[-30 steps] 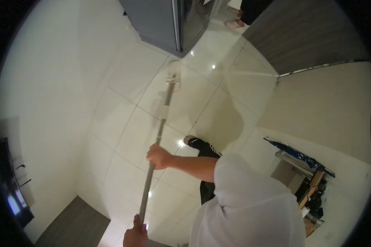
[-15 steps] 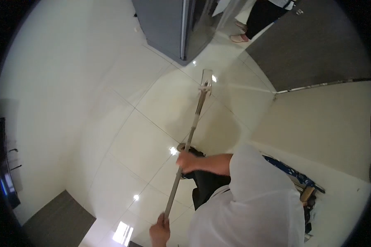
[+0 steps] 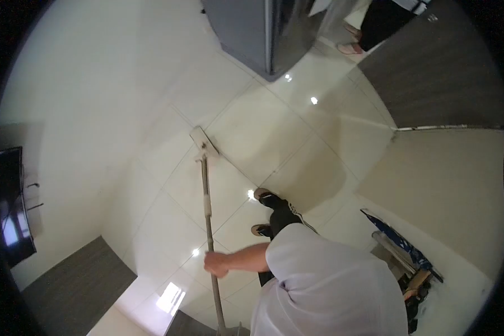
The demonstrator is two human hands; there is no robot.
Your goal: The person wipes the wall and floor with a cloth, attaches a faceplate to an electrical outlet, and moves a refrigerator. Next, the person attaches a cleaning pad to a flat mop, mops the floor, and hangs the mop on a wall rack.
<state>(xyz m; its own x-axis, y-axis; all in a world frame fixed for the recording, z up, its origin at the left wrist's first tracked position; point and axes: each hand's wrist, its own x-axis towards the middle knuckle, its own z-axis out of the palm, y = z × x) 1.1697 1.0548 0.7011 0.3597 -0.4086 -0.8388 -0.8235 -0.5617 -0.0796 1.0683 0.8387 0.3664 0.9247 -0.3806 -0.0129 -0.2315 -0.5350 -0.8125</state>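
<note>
A flat mop [image 3: 206, 204] with a long grey-brown pole stands slanted, its pale rectangular head [image 3: 205, 142] on the glossy tiled floor [image 3: 252, 134]. My right hand [image 3: 216, 264] is closed around the lower half of the pole, reaching out from a white short sleeve. The pole's upper end runs out of the picture at the bottom. My left hand is out of view. My feet, in dark open footwear [image 3: 263, 230], stand on the tiles to the right of the pole.
A grey cabinet-like block [image 3: 243, 33] stands ahead. Another person [image 3: 383, 25] in dark trousers is at upper right, beside a dark panel [image 3: 437, 73]. A blue-edged item and tools [image 3: 411, 263] lie along the right wall. Dark mats [image 3: 78, 285] and a wall screen [image 3: 11, 207] are left.
The mop head has swept left and slightly toward me across the tiles. My right hand moved left and down with the pole. My left hand has dropped out of the picture.
</note>
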